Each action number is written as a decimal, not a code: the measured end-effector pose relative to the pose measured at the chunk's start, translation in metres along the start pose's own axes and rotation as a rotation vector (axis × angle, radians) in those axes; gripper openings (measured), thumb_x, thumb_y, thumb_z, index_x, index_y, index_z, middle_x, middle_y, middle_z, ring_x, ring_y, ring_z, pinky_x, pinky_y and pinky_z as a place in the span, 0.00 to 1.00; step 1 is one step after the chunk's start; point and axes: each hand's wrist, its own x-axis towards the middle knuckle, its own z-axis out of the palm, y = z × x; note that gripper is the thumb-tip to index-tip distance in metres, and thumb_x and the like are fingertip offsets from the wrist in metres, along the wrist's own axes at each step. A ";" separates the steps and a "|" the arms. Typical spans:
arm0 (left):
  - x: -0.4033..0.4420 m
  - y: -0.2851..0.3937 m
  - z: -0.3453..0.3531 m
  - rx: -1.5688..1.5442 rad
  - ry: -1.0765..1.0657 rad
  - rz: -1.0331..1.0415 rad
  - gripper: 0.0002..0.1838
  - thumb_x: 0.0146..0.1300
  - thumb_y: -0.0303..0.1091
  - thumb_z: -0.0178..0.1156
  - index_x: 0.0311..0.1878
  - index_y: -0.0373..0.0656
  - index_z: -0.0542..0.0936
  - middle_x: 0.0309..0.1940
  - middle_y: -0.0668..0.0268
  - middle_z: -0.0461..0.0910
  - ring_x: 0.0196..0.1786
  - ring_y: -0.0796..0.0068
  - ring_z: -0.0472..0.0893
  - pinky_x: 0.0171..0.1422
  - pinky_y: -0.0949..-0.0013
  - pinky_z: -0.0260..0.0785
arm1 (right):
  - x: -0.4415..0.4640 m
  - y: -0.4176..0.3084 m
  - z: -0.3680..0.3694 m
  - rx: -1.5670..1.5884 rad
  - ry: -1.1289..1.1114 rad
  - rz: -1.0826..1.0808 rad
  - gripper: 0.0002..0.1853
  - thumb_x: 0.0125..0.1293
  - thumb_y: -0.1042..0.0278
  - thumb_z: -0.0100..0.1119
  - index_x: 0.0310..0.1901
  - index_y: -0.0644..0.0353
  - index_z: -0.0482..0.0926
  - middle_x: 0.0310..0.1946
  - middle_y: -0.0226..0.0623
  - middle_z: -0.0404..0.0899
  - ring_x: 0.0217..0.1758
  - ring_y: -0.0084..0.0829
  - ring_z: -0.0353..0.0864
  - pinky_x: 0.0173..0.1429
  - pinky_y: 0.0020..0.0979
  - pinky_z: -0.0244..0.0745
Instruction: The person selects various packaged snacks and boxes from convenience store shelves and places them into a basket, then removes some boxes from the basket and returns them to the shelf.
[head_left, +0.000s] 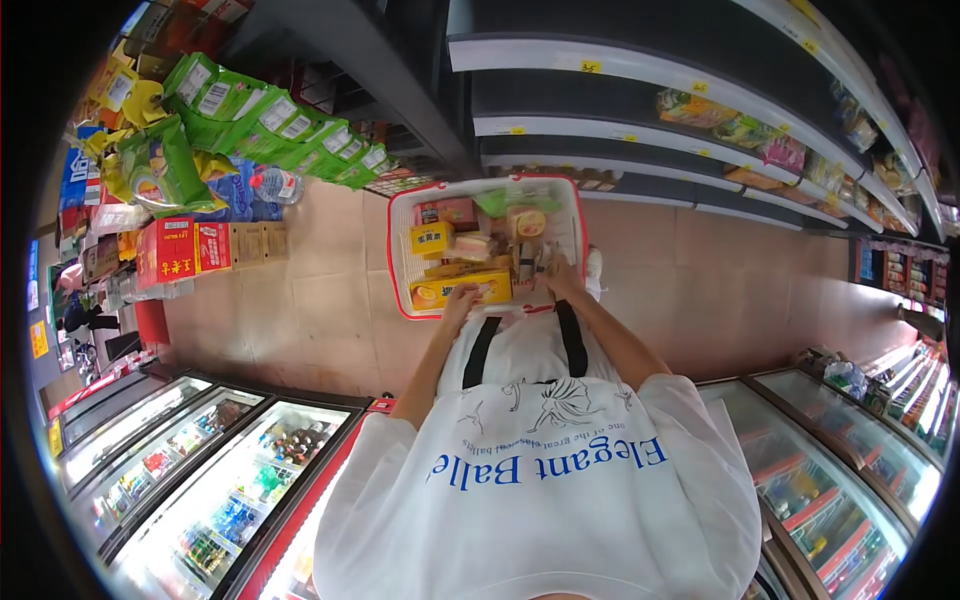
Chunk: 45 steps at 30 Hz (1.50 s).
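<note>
A white shopping basket [398, 240] with a red rim is right in front of my body, full of packaged goods. My left hand [462, 298] is at its near left side, fingers bent over the left end of a yellow box [488, 290] with an orange picture. My right hand [563, 278] reaches in at the near right, its fingers closed around a small item that they mostly hide. Beyond my hands lie a smaller yellow box [432, 238], a red package [458, 212], a round-labelled tub [527, 222] and a wrapped sandwich-like pack [474, 246].
Shelves [640, 72] with price tags and snack packs rise ahead and to the right. Green snack bags [275, 120] hang at the left above red boxes [178, 250] and a water bottle [275, 185]. Glass-topped freezers [235, 480] flank me on both sides. Tiled floor [300, 290] surrounds the basket.
</note>
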 end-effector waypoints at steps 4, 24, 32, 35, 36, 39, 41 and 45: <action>0.004 -0.008 -0.021 0.047 -0.008 -0.081 0.15 0.54 0.36 0.54 0.45 0.42 0.75 0.33 0.68 0.77 0.34 0.82 0.75 0.34 0.81 0.63 | 0.005 0.009 0.014 -0.173 0.156 0.065 0.38 0.47 0.49 0.63 0.57 0.57 0.59 0.40 0.57 0.74 0.47 0.50 0.73 0.49 0.42 0.69; 0.001 0.076 -0.010 -0.400 -0.542 -0.020 0.28 0.60 0.47 0.51 0.61 0.47 0.60 0.54 0.63 0.67 0.57 0.74 0.67 0.56 0.69 0.61 | -0.103 -0.101 -0.127 0.715 -0.278 0.050 0.30 0.54 0.64 0.59 0.59 0.54 0.62 0.47 0.32 0.72 0.47 0.25 0.72 0.46 0.28 0.72; -0.036 0.069 -0.044 -0.344 -0.322 -0.082 0.23 0.55 0.27 0.59 0.54 0.39 0.65 0.45 0.62 0.73 0.45 0.70 0.76 0.48 0.67 0.71 | -0.061 -0.085 -0.060 1.171 -0.591 0.014 0.30 0.56 0.53 0.57 0.59 0.56 0.63 0.43 0.30 0.74 0.48 0.22 0.71 0.44 0.31 0.70; -0.055 0.060 -0.049 -0.491 -0.148 -0.129 0.22 0.54 0.26 0.59 0.52 0.39 0.66 0.44 0.62 0.74 0.42 0.69 0.77 0.46 0.67 0.72 | 0.005 -0.017 -0.014 0.701 -0.067 0.137 0.34 0.52 0.52 0.60 0.58 0.58 0.63 0.41 0.35 0.76 0.47 0.30 0.73 0.45 0.35 0.70; -0.064 0.061 -0.049 -0.554 -0.039 -0.172 0.21 0.55 0.26 0.59 0.52 0.38 0.67 0.44 0.62 0.74 0.42 0.69 0.78 0.46 0.67 0.72 | 0.015 -0.004 -0.002 0.703 -0.067 0.138 0.34 0.52 0.52 0.60 0.58 0.58 0.63 0.41 0.35 0.76 0.47 0.30 0.73 0.45 0.35 0.70; -0.069 0.032 -0.057 -0.682 0.027 -0.108 0.21 0.55 0.27 0.59 0.52 0.39 0.67 0.43 0.61 0.75 0.43 0.68 0.78 0.47 0.66 0.73 | 0.038 0.018 0.038 -0.019 0.191 0.196 0.37 0.48 0.52 0.62 0.58 0.59 0.61 0.42 0.43 0.75 0.46 0.39 0.75 0.45 0.38 0.71; -0.072 0.012 -0.066 -0.711 0.026 -0.160 0.20 0.55 0.28 0.59 0.52 0.39 0.68 0.43 0.61 0.75 0.43 0.68 0.78 0.47 0.66 0.72 | 0.050 0.021 0.068 -0.020 0.171 0.248 0.40 0.43 0.56 0.65 0.59 0.58 0.59 0.42 0.49 0.74 0.46 0.46 0.75 0.46 0.41 0.70; -0.088 0.016 -0.062 -0.691 0.050 -0.153 0.20 0.57 0.31 0.58 0.52 0.39 0.68 0.44 0.61 0.75 0.44 0.68 0.77 0.47 0.66 0.72 | 0.058 0.011 0.076 0.074 0.221 0.400 0.46 0.43 0.65 0.66 0.63 0.56 0.49 0.52 0.55 0.64 0.49 0.56 0.70 0.52 0.44 0.68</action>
